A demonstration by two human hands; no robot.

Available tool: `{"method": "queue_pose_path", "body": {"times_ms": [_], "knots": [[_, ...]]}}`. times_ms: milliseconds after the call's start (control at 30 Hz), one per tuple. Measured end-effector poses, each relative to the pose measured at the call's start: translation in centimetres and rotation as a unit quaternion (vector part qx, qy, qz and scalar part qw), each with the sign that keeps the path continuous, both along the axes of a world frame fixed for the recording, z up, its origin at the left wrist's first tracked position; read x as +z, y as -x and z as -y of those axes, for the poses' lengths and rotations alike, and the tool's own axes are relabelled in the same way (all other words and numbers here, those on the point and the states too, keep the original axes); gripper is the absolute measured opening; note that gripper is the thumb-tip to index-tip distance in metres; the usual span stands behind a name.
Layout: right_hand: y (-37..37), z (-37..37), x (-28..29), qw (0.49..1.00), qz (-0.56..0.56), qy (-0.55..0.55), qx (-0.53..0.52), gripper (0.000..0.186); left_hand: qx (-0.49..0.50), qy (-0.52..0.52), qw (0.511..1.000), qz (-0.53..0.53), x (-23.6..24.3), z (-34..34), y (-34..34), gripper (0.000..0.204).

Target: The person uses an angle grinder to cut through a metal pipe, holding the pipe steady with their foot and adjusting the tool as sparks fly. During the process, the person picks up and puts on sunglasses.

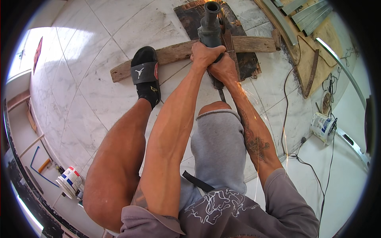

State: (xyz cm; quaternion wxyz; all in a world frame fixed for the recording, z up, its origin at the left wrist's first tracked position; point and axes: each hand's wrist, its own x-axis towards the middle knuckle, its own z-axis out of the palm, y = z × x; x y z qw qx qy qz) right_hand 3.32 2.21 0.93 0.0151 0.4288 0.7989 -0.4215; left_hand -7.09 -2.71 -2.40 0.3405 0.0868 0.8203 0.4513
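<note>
Both my hands are closed round a dark power tool (210, 27), apparently a grinder, at the upper middle. My left hand (205, 53) is higher on its body; my right hand (222, 68) grips just below and to the right. Under the tool runs a rusty metal piece (227, 41), lying over a weathered wooden beam (256, 43) and a dark, worn board (186, 18). Orange sparks show at the top edge and along my right forearm. The tool's working end is hidden.
My sandalled left foot (143, 71) is beside the beam. At right are plywood (295, 59) with metal strips, a long level (355, 146), cables (305, 162) and a white bucket (321, 127). Another bucket (69, 182) stands at lower left on the tiled floor (91, 79).
</note>
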Motion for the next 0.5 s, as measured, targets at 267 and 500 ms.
{"method": "queue_pose_path", "body": {"times_ms": [267,500], "knots": [[-0.01,-0.02,-0.34,1.0,-0.002,0.004,-0.006,0.068,-0.007,0.003,1.0,-0.005,0.2,0.0,0.07,0.072],[0.03,-0.11,-0.41,1.0,-0.015,-0.002,0.005,0.066,-0.001,0.004,1.0,-0.014,0.15,-0.12,0.01,0.072]]}}
